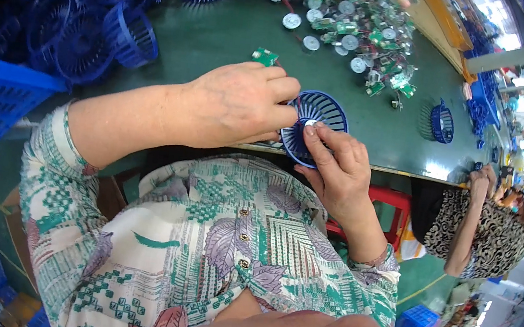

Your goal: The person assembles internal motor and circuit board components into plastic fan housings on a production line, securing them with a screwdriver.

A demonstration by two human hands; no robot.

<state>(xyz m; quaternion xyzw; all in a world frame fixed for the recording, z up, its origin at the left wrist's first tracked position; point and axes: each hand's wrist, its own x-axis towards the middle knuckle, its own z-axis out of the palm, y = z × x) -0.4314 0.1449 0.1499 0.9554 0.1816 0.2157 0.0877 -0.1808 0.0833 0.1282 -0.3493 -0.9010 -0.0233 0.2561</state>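
Note:
A round blue slotted plastic basket sits at the table's near edge, its open side facing up. My right hand grips its near right rim, with fingertips reaching inside onto a small white round piece. My left hand is curled at the basket's left rim; what its fingers pinch is hidden. Just beyond the left knuckles lies a small green circuit board. A red wire runs from that board past my left fingers toward the basket.
Many blue slotted baskets pile up at the far left. A heap of green circuit boards with white discs and red wires covers the far middle. One blue basket stands to the right. Another person sits at the right.

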